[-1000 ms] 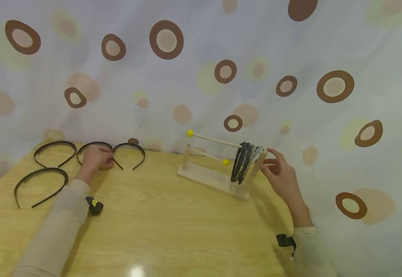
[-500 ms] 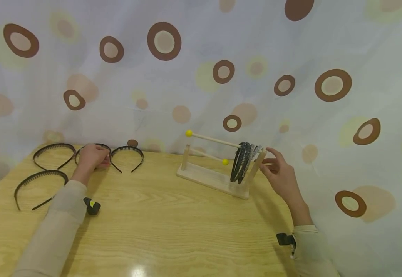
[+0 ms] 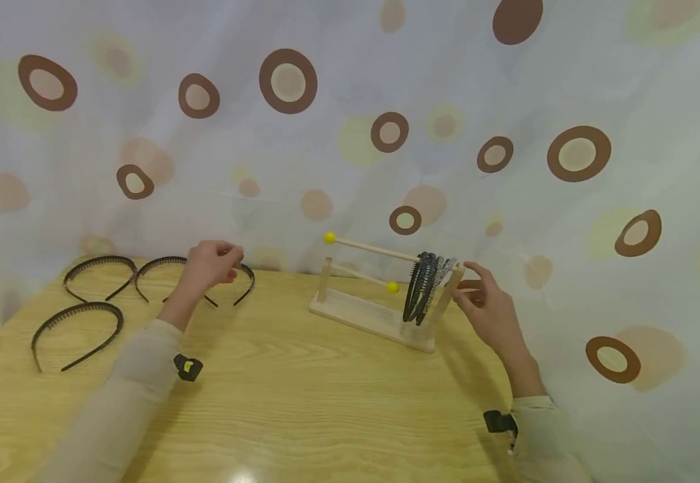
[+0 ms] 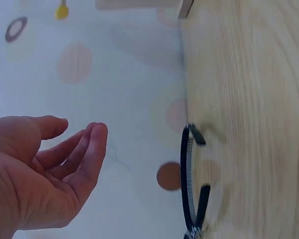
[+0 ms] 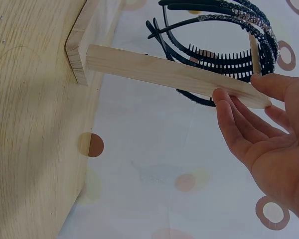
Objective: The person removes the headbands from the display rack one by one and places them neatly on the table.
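Note:
My left hand [image 3: 211,265] is raised over the table's back left, overlapping a black toothed headband [image 3: 251,285] in the head view. In the left wrist view, thumb and bent fingers stand apart with nothing between them. More black headbands lie to its left: a middle one [image 3: 164,259], a back left one [image 3: 99,259] and a front one [image 3: 78,306]. My right hand [image 3: 491,308] grips the top of the right post [image 5: 154,72] of a wooden headband stand [image 3: 368,318], thumb on one side, fingers on the other. Several black and glittery headbands [image 3: 425,285] hang on the upper rod beside that post.
The stand's two rods end in yellow balls, one on the upper rod [image 3: 329,238] and one on the lower rod [image 3: 393,287]. A patterned curtain [image 3: 338,80] rises behind the wood-grain table [image 3: 302,416].
My left hand has lifted away from the middle headband and moved right, leaving that headband on the table. The right hand keeps its hold on the post.

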### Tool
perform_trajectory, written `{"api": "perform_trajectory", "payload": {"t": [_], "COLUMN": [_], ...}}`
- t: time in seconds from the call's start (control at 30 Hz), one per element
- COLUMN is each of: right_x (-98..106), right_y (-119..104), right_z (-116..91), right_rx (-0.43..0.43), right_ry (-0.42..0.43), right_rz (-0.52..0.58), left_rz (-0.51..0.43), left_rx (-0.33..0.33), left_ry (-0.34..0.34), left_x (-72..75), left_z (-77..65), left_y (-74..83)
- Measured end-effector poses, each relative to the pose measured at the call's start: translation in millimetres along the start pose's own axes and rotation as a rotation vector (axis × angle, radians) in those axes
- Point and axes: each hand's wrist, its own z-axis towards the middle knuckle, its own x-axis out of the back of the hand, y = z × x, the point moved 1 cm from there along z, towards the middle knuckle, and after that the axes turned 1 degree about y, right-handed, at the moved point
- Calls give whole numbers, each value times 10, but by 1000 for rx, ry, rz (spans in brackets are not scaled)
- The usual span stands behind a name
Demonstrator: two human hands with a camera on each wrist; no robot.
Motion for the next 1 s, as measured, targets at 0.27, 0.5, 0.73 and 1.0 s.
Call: {"api": "perform_trajectory", "payload": {"t": [0.27, 0.5, 0.73, 1.0], "right_x": [30, -22, -7, -34], "right_y": [-20, -16, 10, 43], "right_z": [-17, -10, -9, -4], "right_rx": [-6, -6, 3, -9], "right_ry": [8, 1, 10, 33], "right_rz": [0, 12, 18, 51], "left_rz": [38, 55, -46, -215], "left_rx": [-205, -343, -372, -317], "left_ry": [-45, -105, -114, -28], "left_x": [-869, -1468, -2009, -2428], "left_z": [-106, -275, -382, -471], "left_y": [514, 886, 1177, 1354]}}
